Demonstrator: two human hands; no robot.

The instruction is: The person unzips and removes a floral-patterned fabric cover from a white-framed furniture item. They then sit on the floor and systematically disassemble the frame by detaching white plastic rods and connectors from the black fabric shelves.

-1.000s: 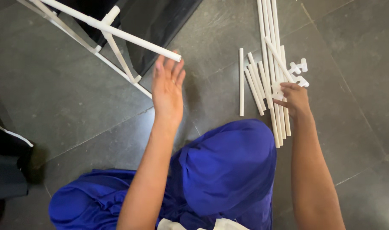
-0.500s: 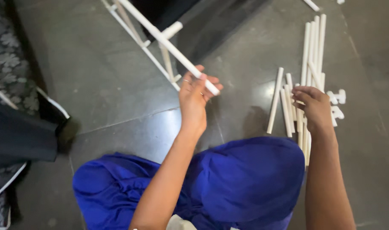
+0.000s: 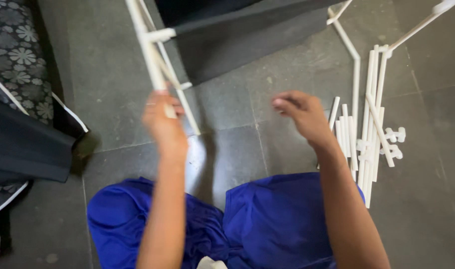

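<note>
Two bare hands were in view: the left hand (image 3: pixel 161 118) and the right hand (image 3: pixel 301 113). One assembled white pipe frame (image 3: pixel 150 50) stood at the left hand. To the right of the right hand, on the floor, lay a loose bundle of white pipes (image 3: pixel 369 119), roughly ten to a dozen; overlap made an exact count impossible. Just beyond that bundle sat two small white connector fittings (image 3: pixel 395 142). One bent run of joined white pipe (image 3: pixel 355 65) lay above the right hand.
</note>
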